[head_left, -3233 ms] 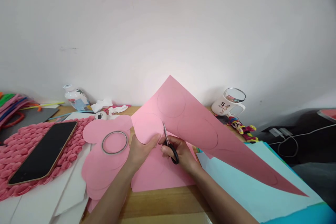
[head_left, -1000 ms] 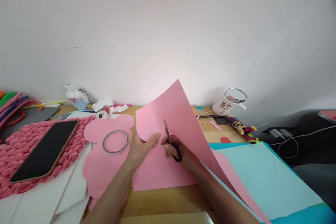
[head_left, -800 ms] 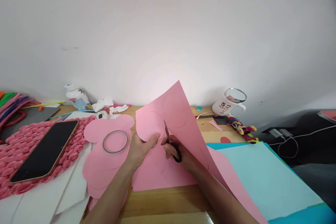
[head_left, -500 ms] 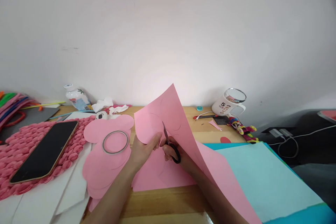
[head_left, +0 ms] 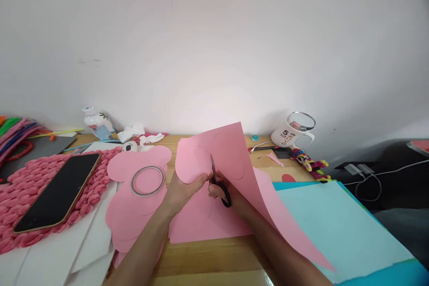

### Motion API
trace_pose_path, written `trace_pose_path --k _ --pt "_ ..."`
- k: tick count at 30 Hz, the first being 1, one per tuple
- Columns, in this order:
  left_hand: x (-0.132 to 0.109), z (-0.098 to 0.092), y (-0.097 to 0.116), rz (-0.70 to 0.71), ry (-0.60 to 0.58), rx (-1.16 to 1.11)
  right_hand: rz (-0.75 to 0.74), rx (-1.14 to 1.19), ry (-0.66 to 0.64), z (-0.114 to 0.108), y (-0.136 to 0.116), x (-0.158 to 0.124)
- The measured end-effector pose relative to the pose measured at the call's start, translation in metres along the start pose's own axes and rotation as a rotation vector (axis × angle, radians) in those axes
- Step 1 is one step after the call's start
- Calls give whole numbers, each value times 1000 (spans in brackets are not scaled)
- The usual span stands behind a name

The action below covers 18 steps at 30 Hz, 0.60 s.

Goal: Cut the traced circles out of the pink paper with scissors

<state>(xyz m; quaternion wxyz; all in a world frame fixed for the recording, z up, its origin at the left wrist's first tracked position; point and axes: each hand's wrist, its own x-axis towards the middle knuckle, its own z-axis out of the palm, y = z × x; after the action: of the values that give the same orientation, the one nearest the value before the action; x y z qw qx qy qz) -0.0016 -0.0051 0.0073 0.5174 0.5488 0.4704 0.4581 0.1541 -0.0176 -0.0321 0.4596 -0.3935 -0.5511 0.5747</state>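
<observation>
My right hand [head_left: 219,187] is closed on the black handles of a pair of scissors [head_left: 224,192], whose blades point up and lie against a raised sheet of pink paper [head_left: 231,147]. Curved outlines show on that sheet. With thumb and fingers, my left hand [head_left: 184,190] pinches the sheet's partly cut, rounded left part [head_left: 191,163], just left of the blades. More pink paper [head_left: 191,230] lies flat on the table beneath both hands. Left of my left forearm rest cut pink paper shapes [head_left: 130,214] with rounded lobes, a roll of tape [head_left: 134,181] on top.
A phone [head_left: 56,192] lies on pink, rose-like pieces [head_left: 20,178] at left. White paper [head_left: 50,259] is below it. A bottle [head_left: 98,124] and crumpled tissue [head_left: 130,132] stand near the wall. A mug [head_left: 290,132], a small doll [head_left: 311,165] and light blue paper [head_left: 338,228] are at right.
The raised pink sheet has turned and its upper corner has swung right and lower. The scissors have shifted slightly right along the sheet. Both hands keep their holds.
</observation>
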Motion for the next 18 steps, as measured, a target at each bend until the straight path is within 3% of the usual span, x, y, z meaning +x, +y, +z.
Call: trace_pose_path --k 7,18 --pt "-1 -1 6 58 -62 65 -12 -15 -16 1 -12 -3" --pt "-3 0 4 80 59 166 -60 -27 -14 1 -15 -3"
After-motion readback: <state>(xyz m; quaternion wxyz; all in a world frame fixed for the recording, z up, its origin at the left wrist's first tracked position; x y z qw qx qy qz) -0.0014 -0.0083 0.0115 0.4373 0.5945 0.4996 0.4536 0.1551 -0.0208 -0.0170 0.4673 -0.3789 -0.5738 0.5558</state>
